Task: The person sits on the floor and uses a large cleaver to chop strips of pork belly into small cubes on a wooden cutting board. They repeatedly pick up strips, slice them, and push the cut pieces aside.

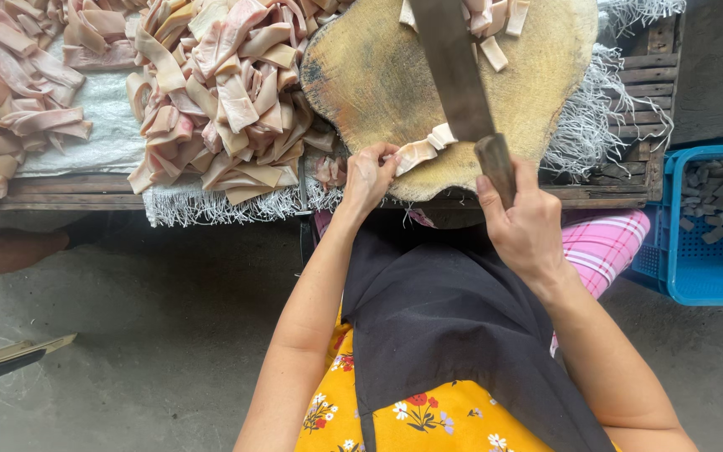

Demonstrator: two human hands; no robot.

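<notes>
Two heaps of pale pink skin strips lie on a low wooden platform [69, 192]: a smaller heap [6, 92] at the far left on white sacking [106, 125], and a larger pile [219, 92] just beside one round wooden chopping block [378, 92]. The person's left hand [368, 177] is closed in a pinch on one strip [424, 151] lying across the block's near edge. The right hand [525, 226] is wrapped tight around the handle of a single long-bladed cleaver [455, 75], its blade resting on the strip just beside the left fingertips. A few cut pieces [495, 29] lie at the block's far edge. At far right, one blue plastic crate [713, 285] on the floor holds many small cut pieces, too many to count.
</notes>
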